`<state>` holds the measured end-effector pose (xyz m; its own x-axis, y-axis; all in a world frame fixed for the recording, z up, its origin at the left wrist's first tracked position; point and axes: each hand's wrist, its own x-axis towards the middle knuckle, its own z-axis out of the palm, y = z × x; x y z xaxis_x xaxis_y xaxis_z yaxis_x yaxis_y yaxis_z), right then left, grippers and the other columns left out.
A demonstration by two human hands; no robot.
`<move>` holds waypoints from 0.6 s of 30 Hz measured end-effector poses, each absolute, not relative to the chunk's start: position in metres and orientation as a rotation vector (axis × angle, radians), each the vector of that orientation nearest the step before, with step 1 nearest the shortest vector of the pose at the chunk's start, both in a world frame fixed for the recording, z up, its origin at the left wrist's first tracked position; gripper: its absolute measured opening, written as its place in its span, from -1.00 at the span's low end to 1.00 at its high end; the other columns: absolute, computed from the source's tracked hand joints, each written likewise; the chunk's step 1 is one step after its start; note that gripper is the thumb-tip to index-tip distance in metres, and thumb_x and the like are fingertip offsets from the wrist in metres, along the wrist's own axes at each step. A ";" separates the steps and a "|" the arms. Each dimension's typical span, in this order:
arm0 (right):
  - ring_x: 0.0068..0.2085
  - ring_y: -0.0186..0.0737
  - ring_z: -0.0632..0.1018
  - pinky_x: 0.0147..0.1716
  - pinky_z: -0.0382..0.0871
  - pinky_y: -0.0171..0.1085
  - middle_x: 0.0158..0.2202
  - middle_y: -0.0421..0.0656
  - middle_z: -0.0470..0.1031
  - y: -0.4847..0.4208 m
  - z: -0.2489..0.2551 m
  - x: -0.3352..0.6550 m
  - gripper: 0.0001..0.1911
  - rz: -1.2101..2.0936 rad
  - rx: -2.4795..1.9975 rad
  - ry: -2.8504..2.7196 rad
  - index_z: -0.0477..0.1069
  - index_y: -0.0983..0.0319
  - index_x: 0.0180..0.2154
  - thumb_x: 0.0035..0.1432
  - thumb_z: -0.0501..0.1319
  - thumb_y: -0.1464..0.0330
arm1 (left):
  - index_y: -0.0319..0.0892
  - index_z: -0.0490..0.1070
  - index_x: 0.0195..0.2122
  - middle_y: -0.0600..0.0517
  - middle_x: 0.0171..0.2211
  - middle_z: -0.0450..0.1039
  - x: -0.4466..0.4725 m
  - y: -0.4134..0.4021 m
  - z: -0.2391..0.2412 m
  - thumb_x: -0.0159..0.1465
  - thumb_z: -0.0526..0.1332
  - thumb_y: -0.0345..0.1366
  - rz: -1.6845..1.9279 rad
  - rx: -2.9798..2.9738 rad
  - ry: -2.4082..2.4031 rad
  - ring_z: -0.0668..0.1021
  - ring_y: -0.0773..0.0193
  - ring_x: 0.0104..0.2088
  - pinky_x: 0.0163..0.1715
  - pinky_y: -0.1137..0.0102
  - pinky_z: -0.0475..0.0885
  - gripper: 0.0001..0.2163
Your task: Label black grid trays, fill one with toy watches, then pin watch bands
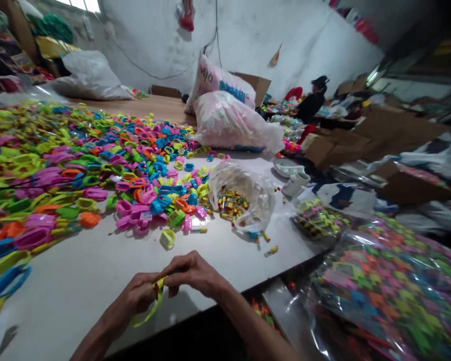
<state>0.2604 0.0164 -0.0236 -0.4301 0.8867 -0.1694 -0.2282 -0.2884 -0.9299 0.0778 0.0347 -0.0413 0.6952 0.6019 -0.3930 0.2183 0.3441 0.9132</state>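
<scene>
White wall [154, 45] stands at the back, and bright toy bands [141, 210] lie in a big heap on the pale table [78, 278]. Close to me, at the table's front edge, the left hand [140, 295] is curled shut around a yellow band [159, 301]. The right hand [195, 272] has its fingers bent, pinching the band's top end. Past them sits a clear bag [265, 193] with little yellow and red bits [233, 203] inside.
</scene>
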 end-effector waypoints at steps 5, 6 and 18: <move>-0.53 -0.37 0.45 -0.45 0.33 -0.35 -0.56 -0.19 0.48 0.011 -0.025 0.266 -0.74 1.756 -1.004 -1.108 0.55 0.32 -0.36 -0.12 0.38 0.28 | -0.26 0.34 -0.50 0.18 -0.68 -0.06 0.085 0.034 -0.028 -0.11 0.03 -0.32 0.389 1.182 0.875 -0.01 0.45 -0.64 -0.64 0.46 -0.11 -0.82; -0.53 -0.37 0.44 -0.45 0.33 -0.35 -0.55 -0.19 0.48 0.011 -0.025 0.266 -0.76 1.758 -1.000 -1.108 0.55 0.31 -0.36 -0.09 0.36 0.29 | -0.26 0.35 -0.51 0.18 -0.68 -0.03 0.085 0.034 -0.025 -0.12 0.03 -0.34 0.392 1.176 0.871 0.00 0.45 -0.65 -0.65 0.46 -0.11 -0.82; -0.41 -0.33 0.48 -0.33 0.35 -0.31 -0.43 -0.18 0.49 0.007 -0.015 0.264 -0.84 1.758 -0.947 -1.174 0.56 0.27 -0.34 -0.06 0.34 0.38 | -0.30 0.41 -0.50 0.17 -0.70 0.02 0.084 0.032 -0.017 -0.17 0.03 -0.36 0.317 1.180 0.855 -0.01 0.47 -0.66 -0.65 0.45 -0.15 -0.76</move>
